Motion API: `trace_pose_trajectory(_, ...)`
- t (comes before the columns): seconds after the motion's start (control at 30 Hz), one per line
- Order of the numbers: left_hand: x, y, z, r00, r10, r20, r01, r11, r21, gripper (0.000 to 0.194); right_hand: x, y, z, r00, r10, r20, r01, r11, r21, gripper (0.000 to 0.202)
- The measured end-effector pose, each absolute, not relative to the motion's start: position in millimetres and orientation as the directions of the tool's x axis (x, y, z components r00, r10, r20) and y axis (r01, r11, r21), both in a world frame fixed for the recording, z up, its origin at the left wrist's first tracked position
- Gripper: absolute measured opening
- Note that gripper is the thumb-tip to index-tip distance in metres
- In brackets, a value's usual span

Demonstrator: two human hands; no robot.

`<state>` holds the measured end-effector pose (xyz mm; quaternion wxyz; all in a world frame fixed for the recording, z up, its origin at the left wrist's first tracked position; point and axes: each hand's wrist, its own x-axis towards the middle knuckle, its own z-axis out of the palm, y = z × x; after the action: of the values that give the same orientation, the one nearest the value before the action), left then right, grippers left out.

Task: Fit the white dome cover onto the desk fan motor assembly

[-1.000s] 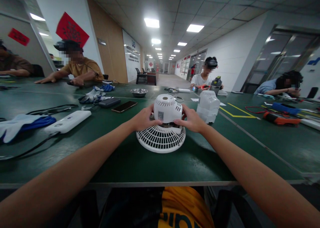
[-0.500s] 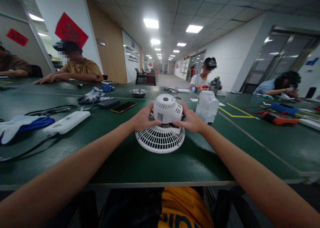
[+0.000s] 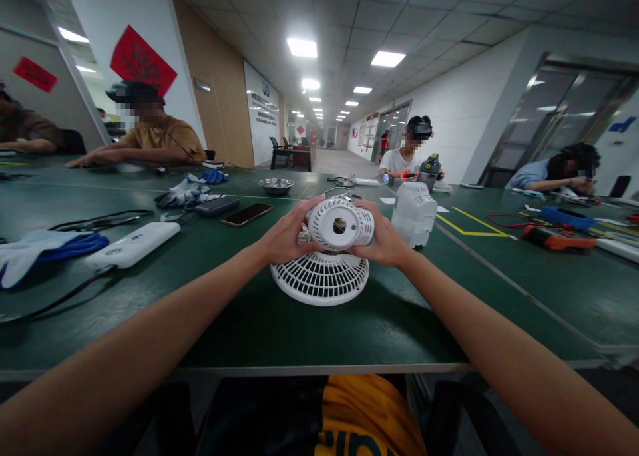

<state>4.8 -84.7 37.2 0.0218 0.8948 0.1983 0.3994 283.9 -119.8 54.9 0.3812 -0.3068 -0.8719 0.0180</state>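
Observation:
Both my hands grip a white vented fan motor housing (image 3: 327,226) from its two sides. My left hand (image 3: 289,233) is closed on its left side, and my right hand (image 3: 382,236) wraps its right side. A round opening in the housing faces me, tilted toward my body. Just below it, a white round fan grille (image 3: 319,286) lies on the green table; whether the two touch is hidden. Close by on the right stands a white plastic fan base (image 3: 413,216).
A metal bowl (image 3: 276,186), a phone (image 3: 247,214) and a dark case (image 3: 217,206) lie beyond my left arm. A white power bank (image 3: 134,245) and gloves (image 3: 44,249) are farther left. An orange multimeter (image 3: 558,237) is at right. Several people sit around the table.
The housing has been tipped toward me between my hands, so its round opening now faces me instead of upward. The grille has stayed in place.

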Motion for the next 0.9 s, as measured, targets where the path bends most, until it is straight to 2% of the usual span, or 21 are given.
trace_pose_trajectory(0.17,5.8,-84.7,35.8,0.595,0.456,0.662,0.359,-0.887,0.29,0.099,282.5,-121.4,56.3,-0.497,0.584,0.642,0.536,0.788,-0.302,0.083)
trace_pose_trajectory(0.27,8.1,-87.3,37.9,0.584,0.531,0.614,0.393,-0.847,0.359,0.093,281.7,-121.8,56.7,-0.48,0.647,0.592,0.564,0.745,-0.357,0.073)
trace_pose_trajectory(0.37,11.0,-91.6,42.4,0.574,0.562,0.596,0.432,-0.826,0.362,0.088,282.6,-119.7,54.8,-0.474,0.682,0.557,0.57,0.719,-0.396,0.067)
trace_pose_trajectory(0.6,15.9,-96.9,48.0,0.531,0.592,0.606,0.458,-0.803,0.382,0.08,282.9,-117.6,52.3,-0.419,0.63,0.654,0.572,0.742,-0.349,0.083)
trace_pose_trajectory(0.83,14.4,-95.0,46.1,0.559,0.656,0.507,0.475,-0.755,0.452,0.057,281.7,-118.7,53.4,-0.44,0.738,0.511,0.608,0.664,-0.436,0.083)
trace_pose_trajectory(0.9,13.7,-95.0,46.5,0.581,0.655,0.484,0.466,-0.755,0.461,0.055,281.7,-118.6,52.4,-0.452,0.748,0.485,0.608,0.657,-0.446,0.081)
